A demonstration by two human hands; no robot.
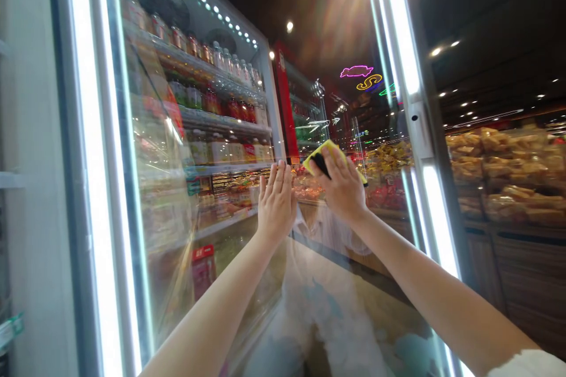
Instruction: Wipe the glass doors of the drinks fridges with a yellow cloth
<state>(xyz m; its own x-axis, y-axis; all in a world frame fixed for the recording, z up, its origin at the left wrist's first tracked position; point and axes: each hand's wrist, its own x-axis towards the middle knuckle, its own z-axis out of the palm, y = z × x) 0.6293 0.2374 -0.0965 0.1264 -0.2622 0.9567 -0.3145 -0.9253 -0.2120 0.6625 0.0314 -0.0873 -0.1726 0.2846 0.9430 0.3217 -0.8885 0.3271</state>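
Observation:
A glass door (pixel 247 312) with bright light strips along its sides fills the middle of the head view, mirroring the store and a person in a light top. My left hand (pixel 277 200) lies flat against the glass, fingers stretched upward and holding nothing. To its right, my right hand (pixel 345 189) presses a yellow sponge (pixel 316 152) with a black part against the same pane. The fingers cover much of the sponge, so its full shape is hidden.
Behind the glass, shelves hold rows of bottles (pixel 212 100). A pale frame (pixel 35 159) stands at the left. On the right, the door's edge carries a light strip (pixel 437 218) and a small fitting (pixel 419 128); beyond it are racks of packaged goods (pixel 508 171).

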